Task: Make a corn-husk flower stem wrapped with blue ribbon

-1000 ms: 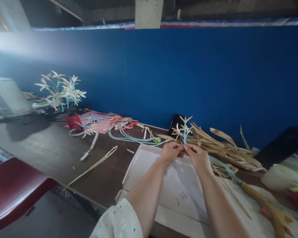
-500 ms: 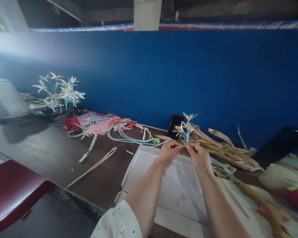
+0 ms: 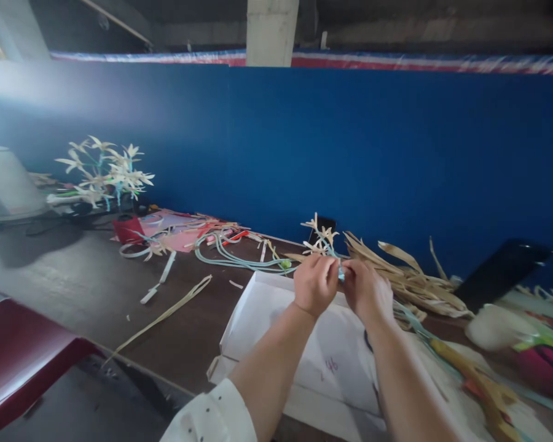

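My left hand (image 3: 316,283) and my right hand (image 3: 366,291) meet above a shallow white cardboard box (image 3: 267,313). Both are pinched on the light blue stem of a small sprig of pale straw flowers (image 3: 321,239), which leans to the left above my left fingers. A blue ribbon trails from my right hand toward the right.
A pile of dry tan leaf strips (image 3: 410,276) lies behind my hands. Coiled light blue cords (image 3: 233,255), a long straw strip (image 3: 166,313), pink paper and a finished flower bunch (image 3: 104,175) lie to the left. A red chair (image 3: 23,362) stands near left; a blue wall (image 3: 350,147) backs the table.
The flower sprig has tipped from upright to leaning left. My hands have drawn closer together and risen slightly, and the view has shifted a little.
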A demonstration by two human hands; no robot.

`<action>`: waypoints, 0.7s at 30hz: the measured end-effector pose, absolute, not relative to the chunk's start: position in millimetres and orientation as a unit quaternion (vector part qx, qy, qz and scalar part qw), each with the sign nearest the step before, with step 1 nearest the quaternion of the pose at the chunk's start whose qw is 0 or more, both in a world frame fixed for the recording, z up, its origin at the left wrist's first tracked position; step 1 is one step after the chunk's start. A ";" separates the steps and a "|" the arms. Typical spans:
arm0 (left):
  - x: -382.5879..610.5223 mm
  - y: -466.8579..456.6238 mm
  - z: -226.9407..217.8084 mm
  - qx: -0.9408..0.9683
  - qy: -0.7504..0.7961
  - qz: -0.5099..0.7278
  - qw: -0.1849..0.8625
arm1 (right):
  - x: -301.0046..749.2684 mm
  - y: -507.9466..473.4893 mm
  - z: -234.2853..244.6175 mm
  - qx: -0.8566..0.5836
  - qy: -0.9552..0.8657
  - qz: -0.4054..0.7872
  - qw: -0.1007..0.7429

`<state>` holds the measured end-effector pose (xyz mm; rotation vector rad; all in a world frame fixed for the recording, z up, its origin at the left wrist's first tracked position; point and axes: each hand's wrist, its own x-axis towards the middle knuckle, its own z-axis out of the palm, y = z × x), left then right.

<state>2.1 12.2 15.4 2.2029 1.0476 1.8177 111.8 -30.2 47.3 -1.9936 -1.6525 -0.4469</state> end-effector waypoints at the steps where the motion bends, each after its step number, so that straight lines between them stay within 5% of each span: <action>1: 2.6 8.4 23.0 0.738 0.338 0.584 0.031 | 109.9 -31.8 50.6 -0.747 -0.607 -0.155 0.223; 11: -11.0 -1.4 80.7 0.897 0.310 0.311 0.048 | 122.6 -45.5 64.9 -0.631 -0.734 -0.216 0.130; 21: -18.4 8.3 114.5 0.913 0.265 0.184 0.248 | 132.3 -59.6 71.2 -0.620 -0.751 -0.100 0.204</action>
